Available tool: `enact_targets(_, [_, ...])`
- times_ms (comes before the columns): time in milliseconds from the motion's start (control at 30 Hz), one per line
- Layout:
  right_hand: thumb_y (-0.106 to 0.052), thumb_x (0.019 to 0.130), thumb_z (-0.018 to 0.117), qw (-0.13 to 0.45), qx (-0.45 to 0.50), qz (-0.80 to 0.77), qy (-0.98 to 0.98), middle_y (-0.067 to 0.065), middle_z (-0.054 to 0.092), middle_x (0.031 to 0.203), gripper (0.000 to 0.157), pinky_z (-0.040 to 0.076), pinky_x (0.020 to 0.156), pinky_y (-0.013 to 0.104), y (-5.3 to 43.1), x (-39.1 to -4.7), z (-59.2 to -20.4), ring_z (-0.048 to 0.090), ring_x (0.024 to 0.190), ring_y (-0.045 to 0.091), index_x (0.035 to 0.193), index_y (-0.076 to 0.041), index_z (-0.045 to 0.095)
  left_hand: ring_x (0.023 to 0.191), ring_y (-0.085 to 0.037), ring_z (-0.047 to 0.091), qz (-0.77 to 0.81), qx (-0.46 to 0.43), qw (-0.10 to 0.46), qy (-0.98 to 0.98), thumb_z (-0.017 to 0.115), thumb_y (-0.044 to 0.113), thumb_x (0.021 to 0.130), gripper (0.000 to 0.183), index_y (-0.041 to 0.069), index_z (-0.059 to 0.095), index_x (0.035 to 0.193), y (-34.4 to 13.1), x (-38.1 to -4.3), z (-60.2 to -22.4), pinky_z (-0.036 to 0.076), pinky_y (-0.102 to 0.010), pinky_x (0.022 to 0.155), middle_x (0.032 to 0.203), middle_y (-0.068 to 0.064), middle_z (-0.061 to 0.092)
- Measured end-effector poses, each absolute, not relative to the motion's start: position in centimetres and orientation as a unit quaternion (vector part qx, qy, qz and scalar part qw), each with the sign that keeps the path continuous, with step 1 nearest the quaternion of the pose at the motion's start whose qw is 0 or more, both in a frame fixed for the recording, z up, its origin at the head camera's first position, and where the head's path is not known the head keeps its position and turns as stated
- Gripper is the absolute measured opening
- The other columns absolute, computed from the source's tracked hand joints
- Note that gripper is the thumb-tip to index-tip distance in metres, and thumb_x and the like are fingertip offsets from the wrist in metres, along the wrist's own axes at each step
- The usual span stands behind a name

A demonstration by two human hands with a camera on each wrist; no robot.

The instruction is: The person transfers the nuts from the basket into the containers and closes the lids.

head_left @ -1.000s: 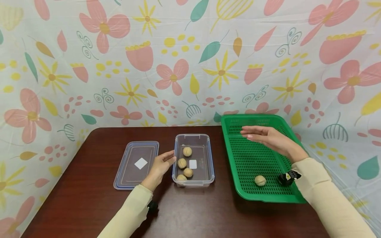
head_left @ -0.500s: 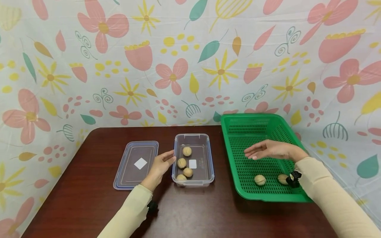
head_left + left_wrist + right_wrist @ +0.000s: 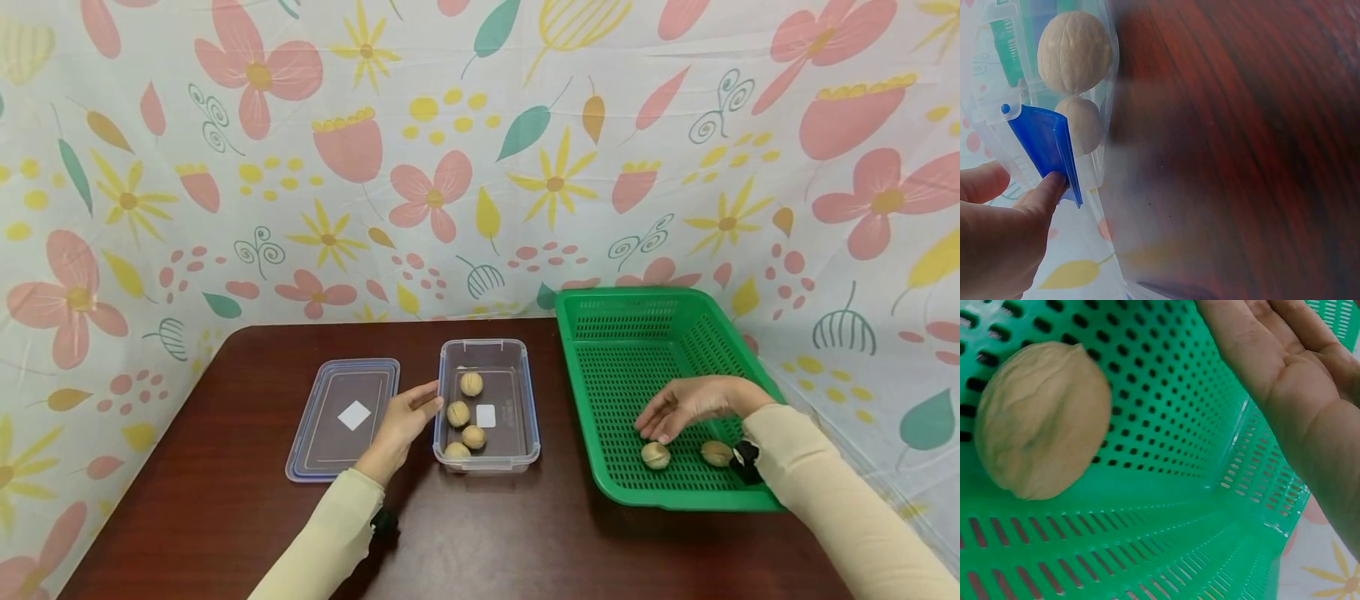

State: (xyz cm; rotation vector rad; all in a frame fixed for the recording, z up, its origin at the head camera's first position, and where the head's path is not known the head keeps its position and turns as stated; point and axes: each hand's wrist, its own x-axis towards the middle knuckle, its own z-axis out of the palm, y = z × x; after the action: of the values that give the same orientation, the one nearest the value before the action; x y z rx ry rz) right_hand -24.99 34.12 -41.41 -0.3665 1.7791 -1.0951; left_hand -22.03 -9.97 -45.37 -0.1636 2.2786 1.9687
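My left hand rests against the left side of a clear plastic food container. In the left wrist view, one fingertip touches its blue latch. Several walnuts lie inside the container, mostly along its left side. My right hand is lowered into a green perforated basket, fingers loosely bent and pointing down. Just beneath its fingertips lies one walnut, and I cannot tell whether they touch. Another walnut lies near the right wrist, large in the right wrist view.
Left of the container lies its clear lid with a blue seal and a white diamond-shaped label. Everything stands on a dark brown table. A floral cloth hangs right behind the table's back edge.
My right hand has come down inside the basket toward the walnut nearer the front, and the walnut by the wrist has come into view. The left hand has stayed put.
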Motion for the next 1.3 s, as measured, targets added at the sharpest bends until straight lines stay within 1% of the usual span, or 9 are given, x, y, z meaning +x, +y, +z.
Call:
enact_targets(333, [0.001,0.079,0.062,0.518,-0.144,-0.442,0.718,0.026,0.052,0.114,0.044,0.048,0.082,0.037,33.9,-24.7,-42.3,0.054,0.1,0.03,0.118,0.012,0.047,0.114,-0.026,0.047,0.653,-0.058,0.061,0.753,0.058,0.011,0.085,0.038,0.005,0.052,0.122,-9.9,-22.0,-45.5,0.036,-0.04,0.097,0.121,-0.015,0.053])
enact_targets(567, [0.0,0.077,0.064,0.535,-0.144,-0.415,0.721,0.022,0.058,0.105,0.039,0.047,0.082,0.043,33.6,-24.9,-42.4,0.057,0.093,0.027,0.112,0.011,0.053,0.113,-0.027,0.047,0.65,-0.055,0.06,0.756,0.057,0.012,0.086,0.038,0.004,0.052,0.123,-10.0,-22.0,-45.6,0.035,-0.042,0.097,0.122,-0.016,0.053])
enact_targets(700, [0.0,0.077,0.064,0.547,-0.136,-0.402,0.721,0.022,0.059,0.104,0.038,0.047,0.083,0.042,33.4,-24.9,-42.5,0.058,0.094,0.026,0.111,0.011,0.054,0.113,-0.026,0.047,0.651,-0.057,0.061,0.754,0.057,0.012,0.086,0.038,0.005,0.052,0.123,-10.0,-22.2,-45.7,0.035,-0.041,0.098,0.122,-0.015,0.053])
enact_targets(967, [-0.003,0.075,0.067,0.563,-0.142,-0.352,0.734,0.018,0.061,0.104,0.037,0.049,0.081,0.035,32.5,-24.5,-42.2,0.058,0.095,0.025,0.111,0.005,0.058,0.112,-0.025,0.048,0.653,-0.059,0.061,0.753,0.058,0.012,0.085,0.038,0.005,0.053,0.122,-10.0,-22.2,-45.7,0.036,-0.04,0.097,0.121,-0.014,0.053])
enact_targets(1133, [-0.01,0.076,0.068,0.571,-0.167,-0.301,0.745,0.012,0.063,0.101,0.032,0.049,0.08,0.031,32.1,-24.3,-42.1,0.059,0.093,0.021,0.107,-0.002,0.062,0.113,-0.027,0.047,0.654,-0.055,0.062,0.752,0.058,0.012,0.086,0.038,0.005,0.052,0.123,-10.1,-22.2,-45.8,0.034,-0.042,0.098,0.122,-0.015,0.053])
enact_targets(1300, [-0.015,0.075,0.069,0.567,-0.171,-0.26,0.763,0.007,0.066,0.094,0.023,0.05,0.076,0.033,31.9,-24.0,-42.0,0.059,0.08,0.013,0.097,-0.007,0.069,0.114,-0.027,0.046,0.652,-0.051,0.062,0.754,0.058,0.013,0.086,0.039,0.004,0.052,0.123,-10.2,-22.2,-45.8,0.034,-0.043,0.098,0.122,-0.016,0.052])
